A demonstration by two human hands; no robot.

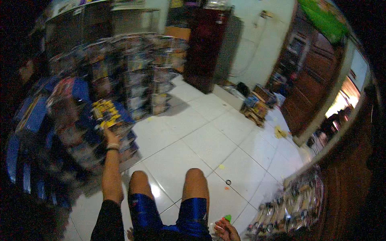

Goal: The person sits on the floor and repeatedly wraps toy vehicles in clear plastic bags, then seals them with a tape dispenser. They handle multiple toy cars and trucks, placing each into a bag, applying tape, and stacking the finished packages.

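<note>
While the left arm stretches out over the packed stacks at the person's left, its left hand pinches the near edge of a yellow bundle, fingers pressed together on it, though blur softens the grip. That bundle is in front of the stacked packets, close to blue packs on the far left. Down at the lower edge, beside the person's right knee, the right hand has curled fingers with a small green piece at their tips; whether that grip squeezes it I cannot tell. On the white tiled floor lie a black ring and, just beside it, an orange scrap, with a heap of clear-wrapped packets to the right. Farther off, a dark red cabinet stands against the pale wall, cluttered boxes near its foot
</note>
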